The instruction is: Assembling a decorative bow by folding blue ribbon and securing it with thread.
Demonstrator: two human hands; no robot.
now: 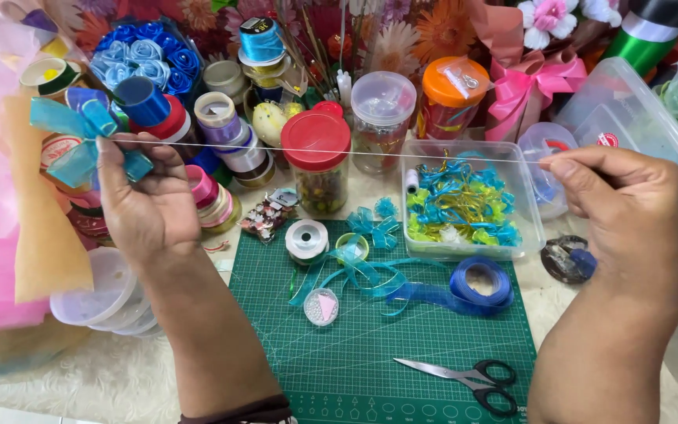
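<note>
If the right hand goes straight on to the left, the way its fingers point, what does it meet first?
Probably the clear plastic box of blue and yellow ribbon pieces. The right hand pinches a taut thread above it, so it may pass over; depth is unclear.

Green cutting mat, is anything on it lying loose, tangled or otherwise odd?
Yes: a blue ribbon roll has come unwound, its tail snaking in loose loops across the green cutting mat to the small spools. The scissors lie flat and closed. Nothing looks spilled or broken.

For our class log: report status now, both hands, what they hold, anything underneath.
Left hand pinching teal ribbon bow and thread end. Right hand pulling thread taut. Jars, spools, green cutting mat below; scissors lying idle.
</note>
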